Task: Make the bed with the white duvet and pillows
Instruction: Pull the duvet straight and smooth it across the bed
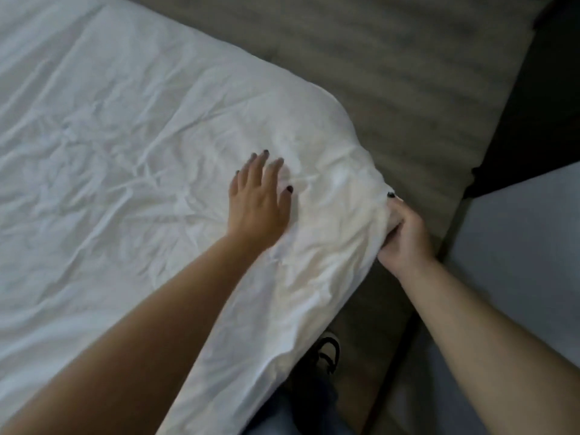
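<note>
Writing: none is seen on the duvet, the shoe or the furniture (the frame is slightly blurred).

Duvet: a white duvet (131, 146) is spread across the bed, covering the left and centre of the view; its surface is heavily creased, and its near right corner is bunched into a rounded fold.

Left hand: the left hand (259, 199) is laid flat on the duvet near that corner, palm down, fingers straight and slightly fanned; nothing is gripped by it. Dark nail polish is seen on the fingertips.

Right hand: the right hand (403, 237) is closed around the gathered corner of the duvet at the bed's edge, fabric being pinched between curled fingers and thumb.

Edges: the duvet's far edge runs diagonally from the upper left down to the held corner; the near edge drops over the side of the bed toward the bottom of the view.

Open room: a band of grey-brown carpet (392, 73) is shown beyond the far edge and beside the corner. A pale flat surface (518, 246) is seen at the right, close to the right forearm (what it belongs to cannot be told).

Below: a dark-and-white shoe (329, 353) is seen on the floor just beside the overhanging duvet.
</note>
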Demonstrator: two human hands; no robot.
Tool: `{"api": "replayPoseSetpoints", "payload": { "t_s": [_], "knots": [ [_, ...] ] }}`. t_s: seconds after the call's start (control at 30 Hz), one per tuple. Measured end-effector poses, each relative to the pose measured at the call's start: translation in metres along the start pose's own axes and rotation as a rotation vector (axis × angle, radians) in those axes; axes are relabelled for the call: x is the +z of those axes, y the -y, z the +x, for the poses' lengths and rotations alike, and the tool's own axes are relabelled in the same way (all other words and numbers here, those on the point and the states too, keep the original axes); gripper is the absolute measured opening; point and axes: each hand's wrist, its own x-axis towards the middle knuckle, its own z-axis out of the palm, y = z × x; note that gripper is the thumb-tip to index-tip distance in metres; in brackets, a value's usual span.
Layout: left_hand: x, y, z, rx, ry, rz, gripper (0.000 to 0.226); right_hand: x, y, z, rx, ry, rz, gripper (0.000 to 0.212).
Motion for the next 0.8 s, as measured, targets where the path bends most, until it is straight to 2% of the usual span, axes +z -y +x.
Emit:
{"api": "replayPoseSetpoints", "payload": {
  "t_s": [0.1, 0.17, 0.23, 0.33, 0.47, 0.57, 0.7, 0.8],
  "knots": [
    [0.014, 0.004, 0.065, -0.217, 0.204, 0.093, 0.066, 0.027, 0.032, 0.015, -0.016, 0.036, -0.014, 0.045],
    [0.031, 0.009, 0.082, -0.255, 0.296, 0.163, 0.072, 0.041, 0.055, 0.023, 0.004, -0.014, -0.039, 0.035],
    [0.044, 0.007, 0.086, -0.262, 0.296, 0.223, 0.076, 0.048, 0.076, 0.036, 0.025, -0.086, -0.053, 0.026],
    [0.047, 0.001, 0.087, -0.279, 0.233, 0.202, 0.078, 0.063, 0.106, 0.056, 0.065, -0.132, -0.14, 0.03],
    [0.041, -0.007, 0.094, -0.317, 0.29, 0.147, 0.079, 0.081, 0.14, 0.081, 0.095, -0.155, -0.227, 0.025],
    [0.037, -0.025, 0.103, -0.364, 0.299, 0.021, 0.083, 0.085, 0.165, 0.096, 0.07, -0.116, -0.143, 0.032],
    [0.032, -0.073, 0.13, -0.445, 0.282, -0.241, 0.091, 0.091, 0.198, 0.11, 0.039, -0.019, -0.034, 0.028],
    [0.024, -0.12, 0.156, -0.485, 0.306, -0.447, 0.084, 0.102, 0.237, 0.123, 0.062, 0.06, -0.019, 0.023]
  ]
}}
